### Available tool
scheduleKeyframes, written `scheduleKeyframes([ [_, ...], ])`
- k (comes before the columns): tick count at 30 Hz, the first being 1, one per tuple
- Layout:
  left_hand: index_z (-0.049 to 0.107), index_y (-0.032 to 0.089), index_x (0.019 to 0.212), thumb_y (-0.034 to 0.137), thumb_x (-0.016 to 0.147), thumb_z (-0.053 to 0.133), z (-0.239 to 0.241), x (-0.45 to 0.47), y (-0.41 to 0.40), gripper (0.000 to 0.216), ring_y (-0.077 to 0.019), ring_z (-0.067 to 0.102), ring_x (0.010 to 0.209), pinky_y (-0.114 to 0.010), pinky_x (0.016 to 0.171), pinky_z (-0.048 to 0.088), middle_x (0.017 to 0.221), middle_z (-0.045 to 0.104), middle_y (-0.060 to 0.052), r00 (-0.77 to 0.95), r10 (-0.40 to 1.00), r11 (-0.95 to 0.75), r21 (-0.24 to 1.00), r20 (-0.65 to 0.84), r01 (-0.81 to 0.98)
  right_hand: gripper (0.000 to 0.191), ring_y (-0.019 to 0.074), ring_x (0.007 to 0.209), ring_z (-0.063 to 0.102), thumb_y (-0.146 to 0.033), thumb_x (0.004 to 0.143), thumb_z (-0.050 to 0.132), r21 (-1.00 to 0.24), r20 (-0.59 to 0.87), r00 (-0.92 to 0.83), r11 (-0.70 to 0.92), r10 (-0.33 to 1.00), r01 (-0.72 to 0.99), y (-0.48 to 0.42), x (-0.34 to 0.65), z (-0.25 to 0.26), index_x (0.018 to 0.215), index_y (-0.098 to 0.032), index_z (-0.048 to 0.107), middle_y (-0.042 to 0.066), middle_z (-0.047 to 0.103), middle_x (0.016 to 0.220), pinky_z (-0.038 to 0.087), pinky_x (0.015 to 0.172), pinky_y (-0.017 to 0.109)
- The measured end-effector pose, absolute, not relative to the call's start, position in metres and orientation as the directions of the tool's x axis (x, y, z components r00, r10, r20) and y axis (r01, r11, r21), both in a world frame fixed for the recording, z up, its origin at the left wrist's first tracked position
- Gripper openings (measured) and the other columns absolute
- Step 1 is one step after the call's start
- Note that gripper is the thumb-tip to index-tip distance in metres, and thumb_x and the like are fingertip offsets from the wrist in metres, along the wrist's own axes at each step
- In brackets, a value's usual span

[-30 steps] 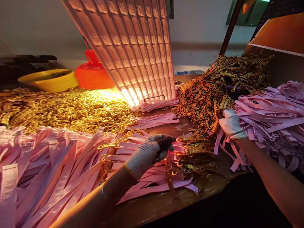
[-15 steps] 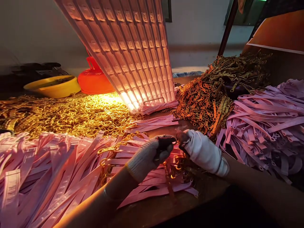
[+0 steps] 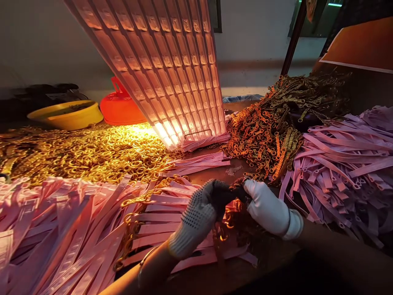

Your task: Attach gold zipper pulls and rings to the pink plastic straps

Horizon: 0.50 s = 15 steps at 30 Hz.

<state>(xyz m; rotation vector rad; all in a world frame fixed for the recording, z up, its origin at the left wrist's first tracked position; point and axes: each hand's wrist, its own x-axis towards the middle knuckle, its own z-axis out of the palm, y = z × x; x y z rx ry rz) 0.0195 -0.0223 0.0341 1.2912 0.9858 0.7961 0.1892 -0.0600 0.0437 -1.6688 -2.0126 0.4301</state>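
My left hand (image 3: 204, 209) wears a whitish dotted glove with dark fingertips, and its fingers are pinched closed. Against it, fingertips to fingertips, is my right hand (image 3: 267, 205) in a white glove, also closed. A small gold chain link is between the left fingertips, now mostly covered by them; what the right fingers grip is too dark to make out. Gold chain (image 3: 223, 237) shows just below the hands. Under my left hand, pink straps (image 3: 159, 217) lie in a row, with gold chain pieces (image 3: 130, 233) at their left ends.
Loose pink straps (image 3: 61, 229) are heaped at left, and more pink straps (image 3: 344, 164) at right. Gold chains (image 3: 92, 153) spread behind, with darker chains (image 3: 267, 131) at back right. A ribbed translucent panel (image 3: 172, 73) leans near a red lamp (image 3: 121, 108) and yellow basin (image 3: 67, 114).
Both hands have come closer together, and the left has turned so its dotted back shows. The gold link seen at the left fingertips is now mostly covered. The view has shifted slightly.
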Motion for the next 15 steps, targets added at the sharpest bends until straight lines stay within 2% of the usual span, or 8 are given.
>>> scheduleKeyframes([
  [3,0.057,0.018,0.085,0.040,0.085,0.065,0.026,0.017,-0.020,0.023,-0.0077,0.040,0.043,-0.019,0.043,0.030,0.056,0.053,0.004,0.454,0.886,0.035,0.989,-0.096,0.142,0.022,0.0203,0.086,0.061,-0.005,0.075,0.050,-0.575,0.167,-0.156,0.224,0.974,0.787,-0.061,0.190,0.039,0.089,-0.018,0.061,0.006,0.068,0.091,0.045,0.078,0.029],
  [6,0.051,0.019,0.078,0.043,0.089,0.057,0.025,0.012,-0.016,0.027,-0.0083,0.038,0.042,-0.019,0.041,0.027,0.052,0.048,0.004,0.561,0.810,0.054,0.975,-0.170,0.218,0.019,0.0206,0.087,0.062,-0.011,0.078,0.051,-0.507,0.197,-0.214,0.286,0.957,0.813,-0.060,0.190,0.040,0.093,-0.018,0.062,0.008,0.069,0.095,0.042,0.074,0.029],
  [9,0.046,0.020,0.073,0.047,0.087,0.051,0.032,0.012,-0.012,0.031,-0.0075,0.032,0.039,-0.019,0.038,0.022,0.050,0.042,0.005,0.613,0.737,0.228,0.959,-0.284,0.170,0.009,0.0209,0.073,0.060,-0.025,0.079,0.057,-0.361,0.179,-0.279,0.327,0.943,0.874,-0.057,0.190,0.047,0.082,-0.018,0.063,0.006,0.068,0.081,0.033,0.062,0.031],
  [12,0.043,0.020,0.072,0.041,0.081,0.057,0.038,0.015,-0.010,0.027,-0.0057,0.028,0.039,-0.018,0.038,0.018,0.053,0.039,0.006,0.599,0.687,0.431,0.894,-0.411,0.119,0.015,0.0229,0.068,0.058,-0.031,0.072,0.062,-0.200,0.200,-0.335,0.373,0.921,0.906,-0.057,0.187,0.049,0.076,-0.017,0.062,0.010,0.067,0.076,0.025,0.058,0.033],
  [13,0.042,0.021,0.072,0.038,0.079,0.060,0.040,0.016,-0.008,0.026,-0.0049,0.027,0.039,-0.017,0.038,0.017,0.053,0.038,0.007,0.582,0.673,0.493,0.864,-0.456,0.106,0.015,0.0224,0.067,0.058,-0.031,0.072,0.062,-0.209,0.196,-0.323,0.361,0.926,0.909,-0.057,0.186,0.048,0.076,-0.017,0.062,0.011,0.067,0.076,0.024,0.058,0.033],
  [15,0.040,0.021,0.074,0.033,0.075,0.064,0.041,0.017,0.000,0.027,-0.0039,0.024,0.039,-0.016,0.038,0.015,0.054,0.035,0.008,0.555,0.667,0.565,0.823,-0.497,0.058,0.012,0.0188,0.063,0.056,-0.029,0.078,0.059,-0.346,0.143,-0.235,0.271,0.961,0.898,-0.056,0.186,0.044,0.077,-0.017,0.061,0.008,0.067,0.073,0.024,0.056,0.031],
])
